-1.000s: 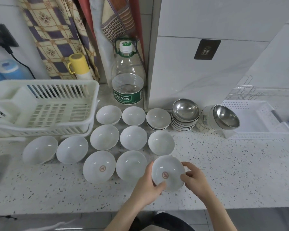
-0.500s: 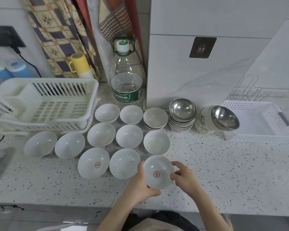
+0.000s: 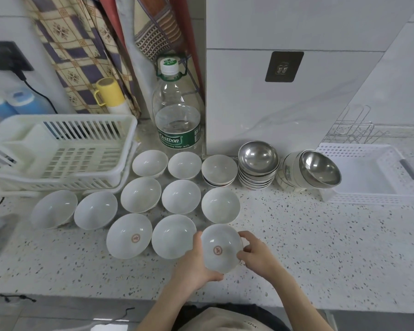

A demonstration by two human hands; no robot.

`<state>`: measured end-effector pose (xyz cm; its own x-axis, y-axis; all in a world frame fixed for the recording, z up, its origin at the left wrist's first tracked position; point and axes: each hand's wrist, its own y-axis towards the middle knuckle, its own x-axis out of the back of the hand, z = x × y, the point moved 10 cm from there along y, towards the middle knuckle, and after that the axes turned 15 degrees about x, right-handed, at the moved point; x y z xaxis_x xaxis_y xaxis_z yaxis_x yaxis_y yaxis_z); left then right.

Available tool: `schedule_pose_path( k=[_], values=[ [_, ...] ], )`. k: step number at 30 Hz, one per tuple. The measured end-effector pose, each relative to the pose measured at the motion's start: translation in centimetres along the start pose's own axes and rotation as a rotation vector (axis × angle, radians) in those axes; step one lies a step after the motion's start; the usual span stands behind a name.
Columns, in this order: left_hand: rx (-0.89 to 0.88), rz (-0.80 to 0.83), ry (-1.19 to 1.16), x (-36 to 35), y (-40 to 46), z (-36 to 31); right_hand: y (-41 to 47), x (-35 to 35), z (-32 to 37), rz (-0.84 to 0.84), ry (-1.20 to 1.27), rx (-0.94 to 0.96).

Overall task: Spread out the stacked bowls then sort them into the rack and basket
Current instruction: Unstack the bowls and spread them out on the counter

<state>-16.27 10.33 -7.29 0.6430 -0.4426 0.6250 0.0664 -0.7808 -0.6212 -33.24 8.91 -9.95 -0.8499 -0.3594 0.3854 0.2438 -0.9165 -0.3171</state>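
Both hands clamped on one white bowl (image 3: 221, 249) at 6 o'clock on the bench (image 3: 320, 240): left hand (image 3: 196, 263) cupped its near-left rim, right hand (image 3: 256, 255) pinched the right rim. Bowl probably resting on or just above the surface; contact unclear. It sat at the right end of the nearest row, presumably extending the grid. Short stack (image 3: 219, 172) and steel stack (image 3: 258, 167) at 12–1 o'clock remained unspread. Rack (image 3: 58, 151) at 10 o'clock and basket (image 3: 368, 173) at 2 o'clock held no bowls.
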Motion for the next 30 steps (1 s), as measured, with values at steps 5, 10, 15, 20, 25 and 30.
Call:
schedule_pose_path(
  k=[5,10,15,20,25,30],
  values=[
    [0.09,-0.032,0.188,0.3,0.2,0.4,0.1,0.0,-0.1,0.012,-0.012,-0.034],
    [0.131,-0.043,0.221,0.5,0.1,1.0,0.2,-0.4,-0.3,0.049,0.058,-0.101],
    [0.129,0.017,0.213,0.2,0.6,1.4,-0.1,-0.2,0.2,0.106,0.04,-0.147],
    [0.101,0.078,0.124,2.1,1.2,0.5,-0.2,2.5,0.9,0.068,0.052,-0.216],
    [0.037,-0.107,-0.188,7.4,4.4,-3.5,1.0,10.6,2.4,-0.266,0.048,-0.251],
    [0.082,-0.191,-0.393,9.6,9.0,-5.9,3.3,16.7,6.8,-0.599,0.038,-0.094]
  ],
)
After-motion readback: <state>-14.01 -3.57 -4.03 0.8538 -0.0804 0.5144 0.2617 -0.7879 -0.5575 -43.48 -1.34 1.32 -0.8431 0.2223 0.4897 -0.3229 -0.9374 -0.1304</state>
